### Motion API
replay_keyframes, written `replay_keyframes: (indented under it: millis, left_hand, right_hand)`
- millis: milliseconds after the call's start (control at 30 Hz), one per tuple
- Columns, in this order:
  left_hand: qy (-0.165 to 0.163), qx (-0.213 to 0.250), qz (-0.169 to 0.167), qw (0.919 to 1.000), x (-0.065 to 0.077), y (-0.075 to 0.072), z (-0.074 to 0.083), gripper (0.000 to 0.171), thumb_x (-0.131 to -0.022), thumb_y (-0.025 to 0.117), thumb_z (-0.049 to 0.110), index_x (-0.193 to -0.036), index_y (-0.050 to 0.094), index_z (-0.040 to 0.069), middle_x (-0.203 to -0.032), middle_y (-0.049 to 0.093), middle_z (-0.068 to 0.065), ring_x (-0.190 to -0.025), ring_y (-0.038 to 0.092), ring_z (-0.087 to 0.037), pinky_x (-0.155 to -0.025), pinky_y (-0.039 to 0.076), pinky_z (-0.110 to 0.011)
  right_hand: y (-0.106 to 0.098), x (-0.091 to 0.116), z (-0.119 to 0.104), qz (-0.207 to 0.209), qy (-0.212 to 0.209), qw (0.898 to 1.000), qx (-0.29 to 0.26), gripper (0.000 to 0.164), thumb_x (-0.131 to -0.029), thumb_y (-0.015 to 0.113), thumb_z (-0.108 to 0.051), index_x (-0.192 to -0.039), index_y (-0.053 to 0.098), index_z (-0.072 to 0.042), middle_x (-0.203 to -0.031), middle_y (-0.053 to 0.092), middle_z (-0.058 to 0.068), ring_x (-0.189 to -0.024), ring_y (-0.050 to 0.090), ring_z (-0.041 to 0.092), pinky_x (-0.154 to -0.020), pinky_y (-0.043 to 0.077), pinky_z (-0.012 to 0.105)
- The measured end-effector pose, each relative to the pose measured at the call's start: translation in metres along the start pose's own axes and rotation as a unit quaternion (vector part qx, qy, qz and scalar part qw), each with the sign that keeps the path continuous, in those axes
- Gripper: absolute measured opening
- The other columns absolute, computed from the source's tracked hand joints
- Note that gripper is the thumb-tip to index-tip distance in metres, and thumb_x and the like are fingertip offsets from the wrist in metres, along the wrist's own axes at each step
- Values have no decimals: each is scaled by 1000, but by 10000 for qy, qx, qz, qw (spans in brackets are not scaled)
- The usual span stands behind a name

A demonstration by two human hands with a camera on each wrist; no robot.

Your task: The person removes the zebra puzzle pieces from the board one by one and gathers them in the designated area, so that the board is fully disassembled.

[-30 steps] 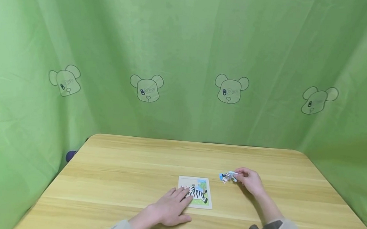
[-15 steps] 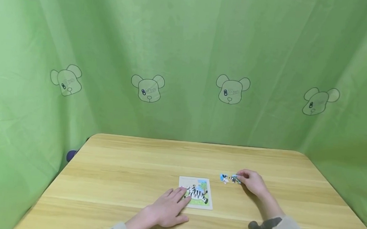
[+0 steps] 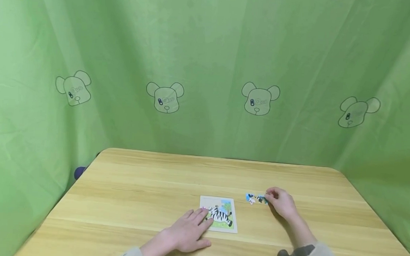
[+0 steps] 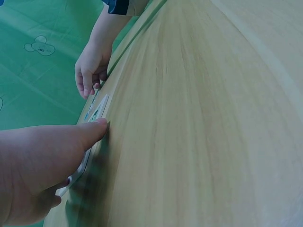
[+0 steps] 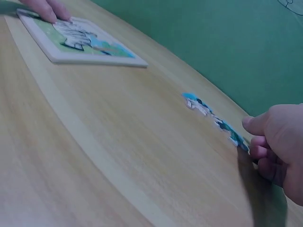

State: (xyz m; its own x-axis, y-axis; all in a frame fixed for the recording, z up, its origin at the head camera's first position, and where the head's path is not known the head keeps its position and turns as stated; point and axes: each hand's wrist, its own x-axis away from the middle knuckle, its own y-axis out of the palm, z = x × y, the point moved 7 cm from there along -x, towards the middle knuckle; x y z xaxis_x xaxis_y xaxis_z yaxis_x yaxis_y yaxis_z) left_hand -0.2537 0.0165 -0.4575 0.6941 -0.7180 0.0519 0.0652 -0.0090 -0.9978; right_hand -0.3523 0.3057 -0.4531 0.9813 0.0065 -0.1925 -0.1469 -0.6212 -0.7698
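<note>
A zebra jigsaw puzzle in a pale square frame (image 3: pixel 234 225) lies on the table. My left hand (image 3: pixel 189 231) rests flat over its left side with fingers straight, hiding that part of the picture. In the right wrist view, the left fingertips (image 5: pixel 53 10) touch the zebra. To the right of the frame, two loose puzzle pieces lie side by side: a blue-and-white one (image 5: pixel 195 103) and a darker green-blue one (image 5: pixel 229 130). My right hand (image 3: pixel 280 203) is at the darker piece's right end, fingers loosely bent, the thumb raised apart from the piece.
The wooden table (image 3: pixel 145 179) extends around both hands. A green curtain (image 3: pixel 209 65) printed with bear heads hangs behind its far edge and along the sides. A dark round object (image 3: pixel 79 172) shows beyond the left edge.
The darker puzzle piece, tilted up in my right fingers a second ago, now lies flat beside the other piece. My right hand has shifted slightly right; my left hand has barely moved.
</note>
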Motion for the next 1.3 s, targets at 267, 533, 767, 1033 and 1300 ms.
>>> replay_keyframes:
  millis: [267, 533, 767, 1033, 1300]
  left_hand:
    - [-30, 7, 60, 10000, -3, -3, 1, 68, -92, 37, 56, -144, 33, 13, -151, 23, -12, -137, 23, -27, -111, 21, -42]
    - [29, 93, 152, 9998, -11, -6, 6, 67, -91, 40, 56, -144, 33, 16, -150, 24, -13, -136, 24, -28, -111, 21, -44]
    - [146, -4, 76, 9999, -16, -8, 17, 70, -91, 37, 59, -145, 32, 14, -151, 23, -12, -137, 23, -27, -111, 21, -41]
    - [288, -88, 51, 9995, -26, -6, 28, 70, -91, 36, 59, -146, 30, 15, -151, 21, -11, -138, 20, -26, -111, 21, -43]
    - [271, -143, -79, 9995, -27, -2, 32, 69, -91, 35, 59, -146, 30, 17, -152, 21, -10, -138, 19, -25, -111, 22, -41]
  right_hand:
    - [2, 3, -31, -5, -93, 9985, -537, 36, -88, 60, -10, -118, 54, 9, -102, 59, 19, -93, 57, 32, -74, 52, 39]
    - [18, 9, -72, -159, -458, 9967, -653, 40, -87, 63, -12, -121, 54, 7, -109, 61, 19, -98, 57, 32, -85, 48, 48]
    - [41, 15, -90, -343, -548, 9953, -723, 43, -83, 68, -14, -121, 57, 2, -107, 63, 12, -99, 56, 30, -86, 47, 47]
    - [64, 23, -101, -541, -735, 9940, -601, 44, -78, 73, -15, -117, 61, -1, -106, 64, 7, -99, 57, 27, -90, 44, 50]
    - [74, 24, -102, -571, -693, 9953, -362, 37, -77, 74, -14, -110, 65, -2, -105, 61, 7, -98, 56, 25, -89, 45, 47]
